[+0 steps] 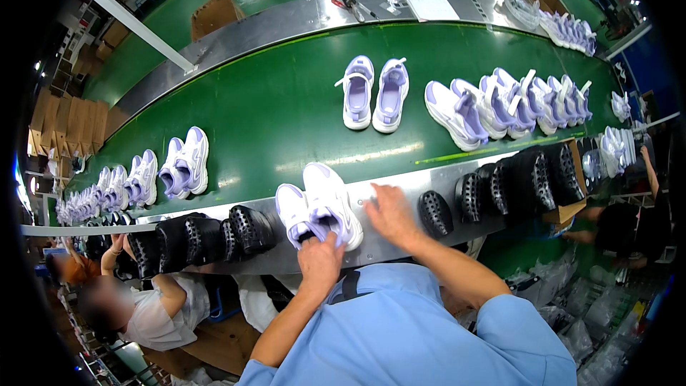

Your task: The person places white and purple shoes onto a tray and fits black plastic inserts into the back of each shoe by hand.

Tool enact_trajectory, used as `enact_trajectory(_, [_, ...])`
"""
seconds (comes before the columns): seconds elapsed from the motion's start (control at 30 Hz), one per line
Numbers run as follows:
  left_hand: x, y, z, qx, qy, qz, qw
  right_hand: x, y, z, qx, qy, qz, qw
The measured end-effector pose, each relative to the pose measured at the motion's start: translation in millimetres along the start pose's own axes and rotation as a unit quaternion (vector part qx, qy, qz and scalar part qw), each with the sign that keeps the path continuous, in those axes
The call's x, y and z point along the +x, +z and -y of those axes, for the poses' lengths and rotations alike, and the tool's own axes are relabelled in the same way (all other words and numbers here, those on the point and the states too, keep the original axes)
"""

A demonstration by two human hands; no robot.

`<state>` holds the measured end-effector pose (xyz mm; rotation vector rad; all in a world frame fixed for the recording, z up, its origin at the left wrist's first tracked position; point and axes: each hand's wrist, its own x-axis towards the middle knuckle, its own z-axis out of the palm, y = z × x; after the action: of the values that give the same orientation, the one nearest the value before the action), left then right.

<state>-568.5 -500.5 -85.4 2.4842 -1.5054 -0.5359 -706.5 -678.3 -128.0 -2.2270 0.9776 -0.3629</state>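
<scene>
Two white-and-lilac sneakers [319, 205] lay side by side on the metal near edge of the bench [400, 184], toes pointing toward the green belt [286, 107]. The left hand [319, 261] was closed around the heel end of this pair, fingers curled over the back of the shoes. The right hand [389, 213] rested just beside the pair on its right, flat and spread on the metal edge, holding nothing. Both forearms came up from a light blue shirt [407, 329] at the lower edge.

Along the same near edge, rows of black perforated moulds [207, 237] stood to the left of the pair, and more of them [514, 182] stretched away to the right. On the belt beyond, another pair of sneakers [374, 93] sat near the middle, well apart from the hands. A cluster of pairs [511, 104] crowded the belt's right end, and further pairs [153, 175] lined its left end. At the far edge lay a screwdriver [348, 1] and a white sheet [427, 0]. Another person [153, 307] sat at the lower left.
</scene>
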Motion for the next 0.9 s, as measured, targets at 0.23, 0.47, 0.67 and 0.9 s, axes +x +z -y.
enact_trajectory(0.23, [113,-46,71,0.105,-0.028,-0.056,0.993,137,-69,-15,-0.267,-0.038,-0.028,0.963])
enact_trajectory(0.47, [175,-61,210,0.116,-0.12,0.019,0.986,203,-36,-27,-0.335,-0.013,0.076,0.939])
enact_trajectory(0.67, [161,-80,145,0.138,-0.081,-0.051,0.986,205,-21,-57,-0.294,-0.048,0.022,0.954])
enact_trajectory(0.9, [107,-41,68,-0.254,0.021,-0.042,0.966,53,-14,21,-0.238,-0.154,0.082,0.956])
